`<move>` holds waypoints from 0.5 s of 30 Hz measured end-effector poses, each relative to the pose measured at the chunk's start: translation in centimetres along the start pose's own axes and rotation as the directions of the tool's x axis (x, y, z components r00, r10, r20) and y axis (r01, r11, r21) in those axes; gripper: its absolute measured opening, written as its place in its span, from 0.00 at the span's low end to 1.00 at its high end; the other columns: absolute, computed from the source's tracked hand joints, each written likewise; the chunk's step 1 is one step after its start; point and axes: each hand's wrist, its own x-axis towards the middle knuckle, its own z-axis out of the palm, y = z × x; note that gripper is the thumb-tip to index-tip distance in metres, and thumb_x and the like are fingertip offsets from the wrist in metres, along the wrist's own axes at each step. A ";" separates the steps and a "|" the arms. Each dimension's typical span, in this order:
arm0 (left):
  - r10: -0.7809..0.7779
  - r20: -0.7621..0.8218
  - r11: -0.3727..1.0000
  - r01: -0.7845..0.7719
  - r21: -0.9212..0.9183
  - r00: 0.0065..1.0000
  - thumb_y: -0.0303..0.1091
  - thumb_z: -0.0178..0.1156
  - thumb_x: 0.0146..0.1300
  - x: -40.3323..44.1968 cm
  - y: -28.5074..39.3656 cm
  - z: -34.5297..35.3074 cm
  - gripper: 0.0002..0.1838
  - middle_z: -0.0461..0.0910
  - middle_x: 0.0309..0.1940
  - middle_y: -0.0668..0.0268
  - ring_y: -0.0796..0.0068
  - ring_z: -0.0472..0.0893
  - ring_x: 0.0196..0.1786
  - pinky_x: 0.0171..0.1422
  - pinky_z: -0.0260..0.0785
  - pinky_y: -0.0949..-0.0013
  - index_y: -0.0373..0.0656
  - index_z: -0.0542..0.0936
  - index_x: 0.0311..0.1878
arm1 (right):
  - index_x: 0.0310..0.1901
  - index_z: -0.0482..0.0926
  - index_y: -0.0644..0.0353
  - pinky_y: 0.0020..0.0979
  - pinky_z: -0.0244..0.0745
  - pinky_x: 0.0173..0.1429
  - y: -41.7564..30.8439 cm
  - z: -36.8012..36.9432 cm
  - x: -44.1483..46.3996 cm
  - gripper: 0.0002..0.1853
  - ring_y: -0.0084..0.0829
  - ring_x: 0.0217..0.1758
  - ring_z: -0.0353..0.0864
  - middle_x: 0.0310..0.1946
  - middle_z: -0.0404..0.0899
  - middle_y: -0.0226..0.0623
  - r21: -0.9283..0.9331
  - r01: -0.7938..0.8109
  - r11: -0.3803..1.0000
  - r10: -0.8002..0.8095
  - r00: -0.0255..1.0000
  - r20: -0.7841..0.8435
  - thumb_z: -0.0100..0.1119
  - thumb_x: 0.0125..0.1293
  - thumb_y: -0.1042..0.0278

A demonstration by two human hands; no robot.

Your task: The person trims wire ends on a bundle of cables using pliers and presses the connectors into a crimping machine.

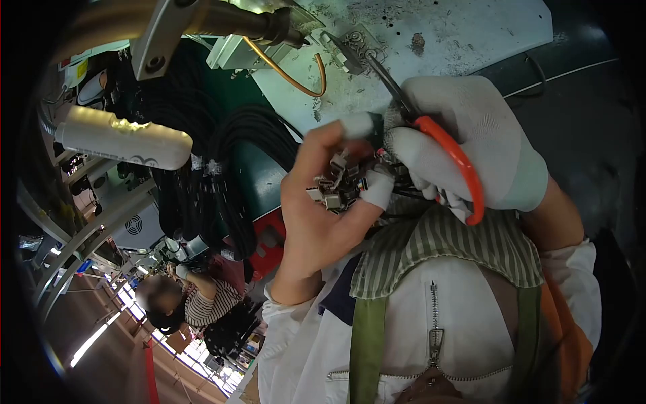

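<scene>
My left hand is closed round a bunch of cable ends with small metal connectors. White covers sit on its thumb and a fingertip, and the palm is bare. Beside it, my right hand, in a white glove, grips red-handled pliers. Their slim dark jaws point up and away, toward a small metal fixture on the bench. The right thumb and fingertips meet the cable bunch close to the left fingertips. Coloured wire ends show at the left thumb. The cables' lower parts are hidden under the hands.
A soiled white board carries a metal block. An orange-brown tube curves beneath a machine arm. Coiled black cables hang at left, near a white cylindrical lamp. Another person sits further off.
</scene>
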 end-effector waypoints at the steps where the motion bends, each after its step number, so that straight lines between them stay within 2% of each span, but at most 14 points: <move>1: 0.008 -0.129 0.998 -0.016 -0.062 0.992 0.16 0.60 0.52 -0.2 0.6 1.0 0.16 0.77 0.37 0.65 0.80 0.76 0.41 0.48 0.68 0.77 0.32 0.73 0.47 | 0.30 0.73 0.65 0.21 0.67 0.22 0.0 -0.1 -0.1 0.08 0.21 0.17 0.74 0.16 0.74 0.31 0.056 -0.097 0.994 0.095 0.995 0.041 0.56 0.61 0.69; 2: 0.053 -0.194 0.998 -0.058 -0.023 0.980 0.16 0.63 0.50 -0.3 0.4 1.3 0.16 0.76 0.36 0.65 0.83 0.75 0.37 0.42 0.67 0.80 0.36 0.74 0.43 | 0.31 0.74 0.64 0.22 0.67 0.22 0.3 -0.1 -0.3 0.07 0.21 0.17 0.74 0.16 0.74 0.32 0.260 -0.131 0.957 0.108 0.989 0.101 0.55 0.61 0.69; 3: 0.051 -0.197 0.998 -0.056 -0.021 0.979 0.16 0.63 0.50 -0.4 0.1 0.9 0.16 0.76 0.36 0.65 0.83 0.75 0.37 0.42 0.67 0.80 0.36 0.74 0.43 | 0.32 0.75 0.64 0.22 0.67 0.22 0.5 0.1 -0.4 0.07 0.21 0.17 0.74 0.16 0.74 0.32 0.450 -0.171 0.877 0.109 0.981 0.161 0.55 0.62 0.69; 4: 0.155 -0.136 0.988 -0.153 0.027 0.979 0.17 0.64 0.51 -0.4 -0.3 0.4 0.15 0.77 0.35 0.65 0.83 0.75 0.37 0.43 0.67 0.80 0.36 0.74 0.43 | 0.32 0.75 0.64 0.22 0.67 0.22 0.8 0.6 -0.4 0.07 0.21 0.17 0.74 0.16 0.74 0.32 0.449 -0.172 0.877 0.108 0.980 0.164 0.55 0.62 0.69; 5: 0.254 -0.069 0.966 -0.249 0.068 0.965 0.17 0.64 0.51 -0.4 -0.5 0.1 0.14 0.77 0.35 0.66 0.84 0.74 0.36 0.43 0.67 0.80 0.35 0.74 0.42 | 0.33 0.75 0.64 0.23 0.68 0.22 1.2 1.4 -0.4 0.06 0.20 0.16 0.74 0.17 0.75 0.32 0.248 -0.020 0.969 0.036 0.998 -0.060 0.55 0.62 0.70; 6: 0.254 -0.073 0.966 -0.249 0.071 0.964 0.17 0.64 0.51 -0.4 -1.0 -0.7 0.14 0.77 0.35 0.66 0.84 0.74 0.36 0.43 0.67 0.80 0.35 0.74 0.42 | 0.36 0.77 0.63 0.25 0.69 0.23 1.5 2.5 -0.2 0.06 0.23 0.18 0.75 0.20 0.76 0.34 0.027 0.127 0.992 -0.118 0.969 -0.218 0.57 0.58 0.72; 7: 0.195 -0.132 0.978 -0.183 0.098 0.972 0.18 0.65 0.52 -0.5 -0.9 -0.8 0.14 0.77 0.35 0.66 0.85 0.74 0.36 0.43 0.67 0.80 0.35 0.74 0.41 | 0.38 0.78 0.62 0.27 0.71 0.25 1.8 3.6 0.0 0.08 0.26 0.21 0.77 0.24 0.77 0.35 -0.229 0.192 0.954 -0.267 0.892 -0.365 0.59 0.55 0.74; 8: 0.136 -0.192 0.986 -0.114 0.120 0.972 0.18 0.65 0.52 -0.7 -0.8 -0.9 0.13 0.77 0.34 0.67 0.86 0.74 0.35 0.42 0.67 0.80 0.35 0.74 0.40 | 0.38 0.78 0.62 0.27 0.71 0.25 2.2 3.7 0.1 0.08 0.26 0.21 0.77 0.24 0.77 0.35 -0.229 0.193 0.954 -0.268 0.893 -0.362 0.59 0.55 0.74; 9: 0.090 -0.225 0.994 -0.074 0.080 0.970 0.19 0.65 0.53 -0.6 -0.4 -0.8 0.12 0.77 0.33 0.68 0.86 0.74 0.35 0.42 0.67 0.81 0.35 0.74 0.40 | 0.40 0.78 0.61 0.30 0.72 0.28 2.6 3.6 0.2 0.12 0.30 0.25 0.78 0.28 0.77 0.37 -0.476 0.290 0.830 -0.469 0.826 -0.314 0.62 0.50 0.75; 12: -0.081 -0.236 0.996 0.070 -0.056 0.968 0.19 0.64 0.54 -0.4 0.0 -0.9 0.11 0.77 0.32 0.70 0.88 0.73 0.34 0.40 0.66 0.81 0.35 0.73 0.38 | 0.43 0.79 0.58 0.35 0.74 0.34 3.3 3.5 -0.2 0.23 0.41 0.37 0.78 0.36 0.75 0.40 -0.716 0.344 0.608 -0.614 0.775 -0.149 0.67 0.39 0.73; 13: -0.084 -0.234 0.996 0.072 -0.058 0.969 0.19 0.64 0.54 -0.5 -0.2 -0.9 0.11 0.77 0.32 0.70 0.88 0.73 0.34 0.40 0.66 0.81 0.35 0.73 0.38 | 0.43 0.79 0.56 0.34 0.73 0.33 3.7 3.7 -0.2 0.22 0.38 0.34 0.77 0.32 0.74 0.36 -0.772 0.333 0.542 -0.633 0.765 -0.115 0.67 0.40 0.70; 15: 0.029 -0.214 0.999 -0.035 -0.027 0.976 0.19 0.64 0.54 -0.6 -1.1 -0.7 0.11 0.77 0.32 0.71 0.88 0.73 0.34 0.39 0.66 0.82 0.35 0.73 0.39 | 0.42 0.78 0.53 0.34 0.72 0.32 4.2 3.8 -0.4 0.21 0.35 0.31 0.77 0.28 0.73 0.31 -0.822 0.316 0.474 -0.647 0.758 -0.082 0.68 0.42 0.67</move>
